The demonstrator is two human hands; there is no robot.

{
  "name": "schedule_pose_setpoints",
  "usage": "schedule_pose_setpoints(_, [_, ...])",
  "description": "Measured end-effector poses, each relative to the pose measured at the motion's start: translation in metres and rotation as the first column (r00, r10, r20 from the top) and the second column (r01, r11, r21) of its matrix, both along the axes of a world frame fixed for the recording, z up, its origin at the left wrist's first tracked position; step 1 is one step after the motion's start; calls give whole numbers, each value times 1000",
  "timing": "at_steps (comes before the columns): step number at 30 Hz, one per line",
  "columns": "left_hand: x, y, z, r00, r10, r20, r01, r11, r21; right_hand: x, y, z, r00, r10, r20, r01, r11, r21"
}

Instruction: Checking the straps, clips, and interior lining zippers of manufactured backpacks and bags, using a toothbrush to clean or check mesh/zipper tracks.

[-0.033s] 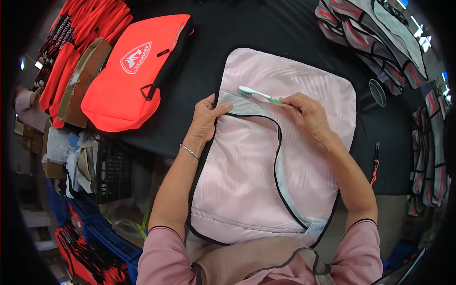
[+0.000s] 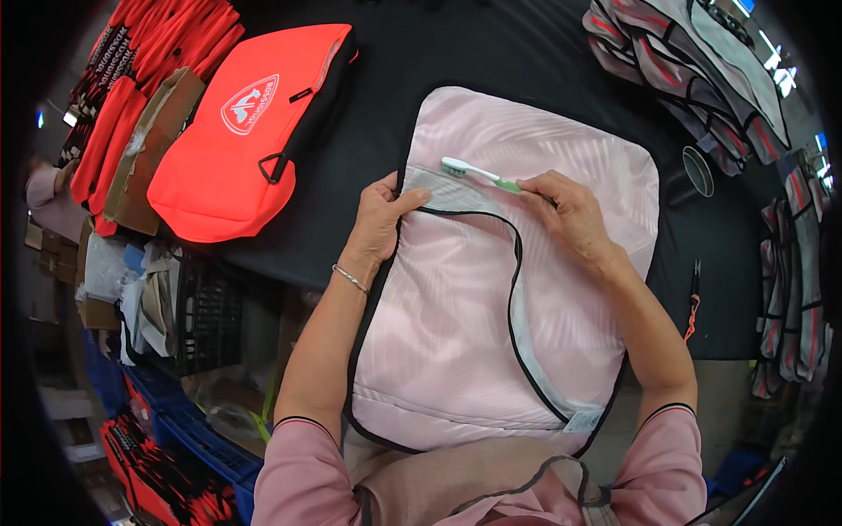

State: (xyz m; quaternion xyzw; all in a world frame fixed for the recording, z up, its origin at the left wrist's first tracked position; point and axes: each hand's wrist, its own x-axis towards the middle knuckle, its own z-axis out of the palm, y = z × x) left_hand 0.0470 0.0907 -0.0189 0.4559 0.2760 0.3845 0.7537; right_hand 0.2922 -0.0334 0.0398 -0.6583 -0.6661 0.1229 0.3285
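A pale pink fabric bag piece with black bound edges lies over the table's near edge, reaching toward my lap. Across it runs a black-edged opening with a pale grey strip, curving down to a small white label. My left hand grips the piece's left edge, thumb on top of the grey strip and fingers mostly hidden beneath. In my right hand is a white and green toothbrush, held by its handle. Its bristle head points left, over the fabric near the strip's upper end; contact is unclear.
A bright red bag lies left on the black table, beside a cardboard box and stacked red pieces. Grey pieces are piled far right, near a dark cup and thread snips. Crates stand lower left.
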Motion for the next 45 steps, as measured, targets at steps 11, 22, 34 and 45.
schedule_pose_setpoints(11, [-1, -6, -3, 999, 4, 33, -4, 1000, 7, -22, 25, -6, 979, 52, 196, -73, 992, 101])
schedule_pose_setpoints(22, [-12, -8, -9, 993, 121, 15, -122, 988, 90, -34, -137, -7, 961, -137, 242, 178, 972, -155])
schedule_pose_setpoints(34, [23, -95, 56, 749, 308, -587, 654, -204, 728, -59, -188, -2, 955, -179, 236, 242, 931, -274])
schedule_pose_setpoints(45, [12, -105, 26, 828, 262, -496, 535, -100, 839, -68, -131, -3, 943, -157, 294, 219, 957, -192])
